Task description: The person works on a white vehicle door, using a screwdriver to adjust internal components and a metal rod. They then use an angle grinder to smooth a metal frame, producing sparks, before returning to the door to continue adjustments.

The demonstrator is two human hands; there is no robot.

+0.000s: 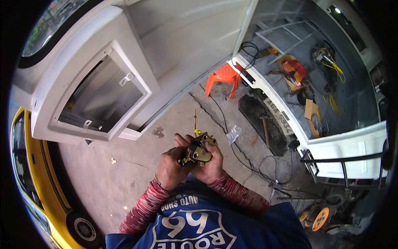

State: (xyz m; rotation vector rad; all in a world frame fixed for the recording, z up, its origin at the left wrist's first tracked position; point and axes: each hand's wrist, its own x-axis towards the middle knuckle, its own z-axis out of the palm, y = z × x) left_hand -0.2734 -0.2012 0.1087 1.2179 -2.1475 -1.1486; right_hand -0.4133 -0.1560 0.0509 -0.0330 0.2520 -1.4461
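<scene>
The left hand point(170, 167) pinches the metal part's point(201, 154) left side. The right hand point(213, 167) holds its right side.

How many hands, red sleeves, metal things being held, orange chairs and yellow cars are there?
Hands: 2, left hand and right hand
Red sleeves: 2
Held metal part: 1
Orange chair: 1
Yellow car: 1
Total: 7
</scene>
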